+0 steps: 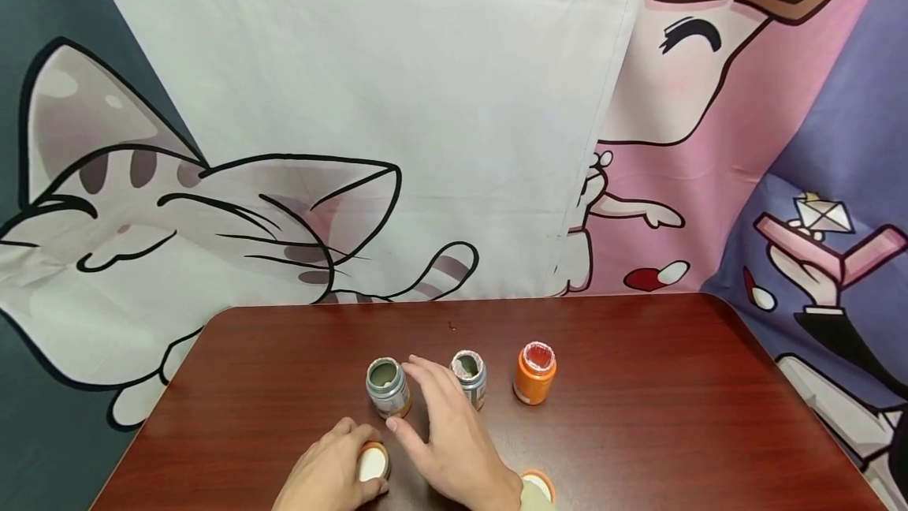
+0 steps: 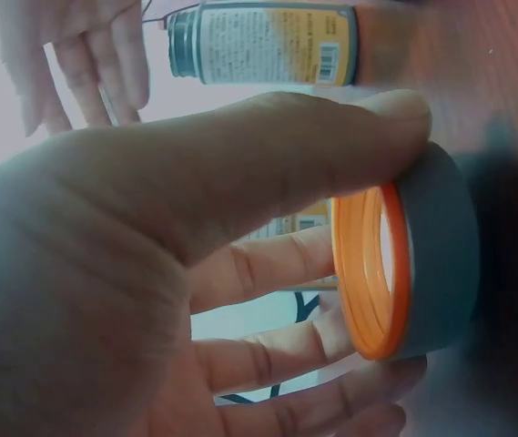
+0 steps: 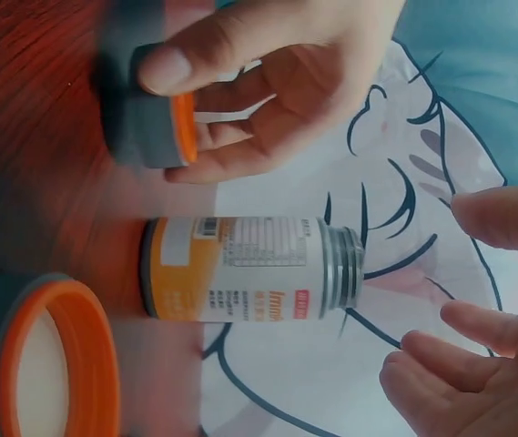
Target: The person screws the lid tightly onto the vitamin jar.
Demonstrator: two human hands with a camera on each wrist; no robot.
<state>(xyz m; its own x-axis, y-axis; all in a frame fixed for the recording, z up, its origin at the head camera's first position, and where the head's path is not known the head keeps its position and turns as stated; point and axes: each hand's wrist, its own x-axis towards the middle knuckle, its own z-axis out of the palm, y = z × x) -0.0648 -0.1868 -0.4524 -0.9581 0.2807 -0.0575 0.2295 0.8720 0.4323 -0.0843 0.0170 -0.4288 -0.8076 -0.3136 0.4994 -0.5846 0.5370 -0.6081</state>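
My left hand (image 1: 329, 468) pinches a jar lid (image 2: 439, 259) between thumb and fingers, low over the table. The lid is dark grey outside, with an orange inner rim and a white inside facing up. My right hand (image 1: 457, 440) is spread with loosely straight fingers. It holds nothing and stands by an uncapped jar (image 3: 240, 269) with a white and yellow label and a bare screw thread. In the right wrist view its fingers are apart from that jar. A second uncapped jar (image 1: 474, 375), with a whitish rim, is partly hidden behind the right hand.
To the right stands an orange jar (image 1: 534, 381), uncapped, with reddish contents. Another lid (image 3: 63, 364) with an orange rim lies near the right wrist. The reddish-brown table (image 1: 674, 416) ends at a cartoon cloth (image 1: 426, 101) hanging behind it.
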